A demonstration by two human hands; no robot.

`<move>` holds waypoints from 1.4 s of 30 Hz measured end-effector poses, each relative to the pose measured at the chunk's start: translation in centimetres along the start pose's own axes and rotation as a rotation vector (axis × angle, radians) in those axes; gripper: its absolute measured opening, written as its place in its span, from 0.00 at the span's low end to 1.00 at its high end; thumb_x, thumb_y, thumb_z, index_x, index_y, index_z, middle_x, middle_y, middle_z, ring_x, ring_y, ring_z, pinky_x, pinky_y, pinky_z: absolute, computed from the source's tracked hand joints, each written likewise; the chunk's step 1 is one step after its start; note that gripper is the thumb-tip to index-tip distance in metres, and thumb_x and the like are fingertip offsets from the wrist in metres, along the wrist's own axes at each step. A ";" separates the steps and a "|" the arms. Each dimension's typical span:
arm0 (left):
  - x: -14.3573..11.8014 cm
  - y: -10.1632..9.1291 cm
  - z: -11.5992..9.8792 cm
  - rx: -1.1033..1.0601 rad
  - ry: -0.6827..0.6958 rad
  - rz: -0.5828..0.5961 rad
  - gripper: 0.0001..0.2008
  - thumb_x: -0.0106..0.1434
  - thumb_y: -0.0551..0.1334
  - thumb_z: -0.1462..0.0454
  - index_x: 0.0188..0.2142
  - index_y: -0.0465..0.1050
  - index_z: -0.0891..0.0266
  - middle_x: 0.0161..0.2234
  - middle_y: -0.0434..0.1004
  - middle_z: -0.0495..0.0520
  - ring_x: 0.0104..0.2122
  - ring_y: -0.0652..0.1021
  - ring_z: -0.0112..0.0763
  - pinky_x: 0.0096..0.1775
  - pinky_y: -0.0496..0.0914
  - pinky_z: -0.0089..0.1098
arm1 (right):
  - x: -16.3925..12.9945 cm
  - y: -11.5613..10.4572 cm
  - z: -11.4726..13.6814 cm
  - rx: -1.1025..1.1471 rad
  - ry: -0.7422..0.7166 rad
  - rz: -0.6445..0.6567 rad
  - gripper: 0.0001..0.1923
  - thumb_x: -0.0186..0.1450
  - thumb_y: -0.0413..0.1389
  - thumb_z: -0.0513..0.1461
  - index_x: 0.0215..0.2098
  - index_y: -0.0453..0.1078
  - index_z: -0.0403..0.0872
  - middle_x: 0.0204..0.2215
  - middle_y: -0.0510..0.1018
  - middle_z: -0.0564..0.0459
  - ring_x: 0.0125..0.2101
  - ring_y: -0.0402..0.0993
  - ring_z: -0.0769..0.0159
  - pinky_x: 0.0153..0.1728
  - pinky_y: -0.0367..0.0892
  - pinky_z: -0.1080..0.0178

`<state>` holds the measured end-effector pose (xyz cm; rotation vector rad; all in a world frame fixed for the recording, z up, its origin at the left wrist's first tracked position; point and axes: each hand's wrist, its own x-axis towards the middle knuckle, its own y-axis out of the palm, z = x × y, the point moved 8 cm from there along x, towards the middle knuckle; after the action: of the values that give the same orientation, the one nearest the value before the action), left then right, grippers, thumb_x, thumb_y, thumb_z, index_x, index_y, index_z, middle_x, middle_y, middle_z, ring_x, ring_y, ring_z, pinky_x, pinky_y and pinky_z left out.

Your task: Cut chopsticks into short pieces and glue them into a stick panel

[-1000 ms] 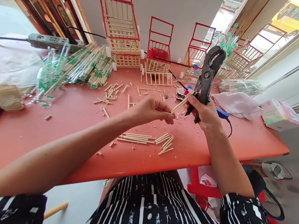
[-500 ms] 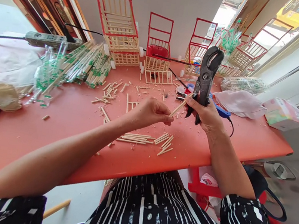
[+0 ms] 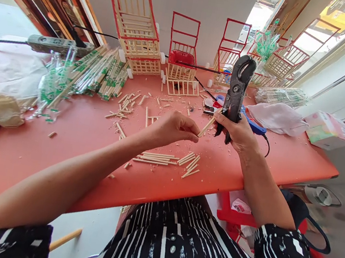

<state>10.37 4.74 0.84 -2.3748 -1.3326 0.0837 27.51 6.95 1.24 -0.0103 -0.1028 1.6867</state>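
My right hand (image 3: 237, 132) is closed round the handles of a black hand cutter (image 3: 238, 89), whose curved head points up and away from me. Its thumb also presses short pale wooden sticks (image 3: 208, 126) against the tool. At the lower end of these sticks, the thumb and fingertips of my left hand (image 3: 180, 129) are pinched together. Below the hands on the table lie longer sticks (image 3: 156, 158) in a row and a few shorter cut pieces (image 3: 192, 162). A small joined stick frame (image 3: 147, 117) is partly hidden behind my left hand.
Small wooden carts with red-edged frames (image 3: 143, 24) stand at the back of the red table (image 3: 66, 160). Wrapped stick bundles (image 3: 102, 74) and a power strip (image 3: 58, 44) lie left. A blue-handled corded tool (image 3: 254, 126), cloth (image 3: 279, 118) and tissue box (image 3: 329, 132) are right.
My left fingertips have shifted very slightly along the lower end of the sticks. The right hand keeps its hold on the cutter, and the view has moved a little.
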 end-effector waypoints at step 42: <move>-0.6 0.6 0.0 -0.606 -0.188 0.099 0.16 0.57 0.78 0.54 0.32 0.83 0.65 0.29 0.86 0.56 0.28 0.84 0.30 0.36 0.78 0.30 | -7.1 -0.8 2.8 -0.250 0.164 0.246 0.37 0.60 0.61 0.69 0.40 0.77 0.45 0.31 0.82 0.47 0.31 0.79 0.62 0.28 0.74 0.63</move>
<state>10.57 3.96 0.56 -3.0000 -1.4838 -0.0849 28.96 -0.20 3.67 -0.3604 -0.1948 1.9016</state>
